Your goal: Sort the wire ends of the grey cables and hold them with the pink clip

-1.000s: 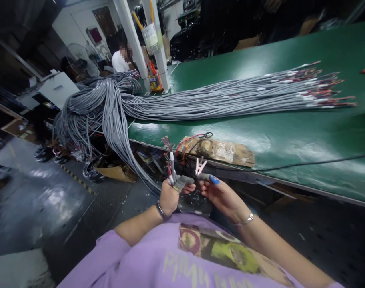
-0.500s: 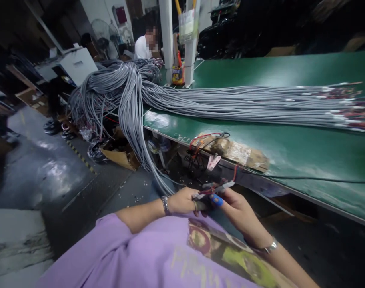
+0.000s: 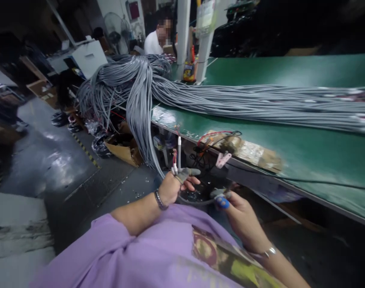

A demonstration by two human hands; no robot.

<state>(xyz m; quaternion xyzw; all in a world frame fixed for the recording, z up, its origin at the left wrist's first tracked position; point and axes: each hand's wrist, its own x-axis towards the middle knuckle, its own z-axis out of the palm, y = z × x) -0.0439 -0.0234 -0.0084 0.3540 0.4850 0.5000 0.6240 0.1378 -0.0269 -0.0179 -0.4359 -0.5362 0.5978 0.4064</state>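
My left hand (image 3: 174,185) is closed around the end of a grey cable (image 3: 179,152), whose stripped coloured wires and white sleeve stick upward. A grey finger cot covers one of its fingers. My right hand (image 3: 237,208) is lower and to the right, pinching the same grey cable (image 3: 197,202) where it loops between the two hands; a blue cot sits on one fingertip. Both hands hover in front of the green table's near edge (image 3: 260,176), above my purple shirt.
A thick bundle of grey cables (image 3: 230,102) lies across the green table and spills over its left end toward the floor. A taped fixture with red and black leads and a white clip (image 3: 223,158) sits on the table edge. A person (image 3: 157,40) sits far behind.
My hands have separated: the left one rose with the cable end pointing up, and the right one dropped lower right, drawing cable out between them. The view swung slightly left.
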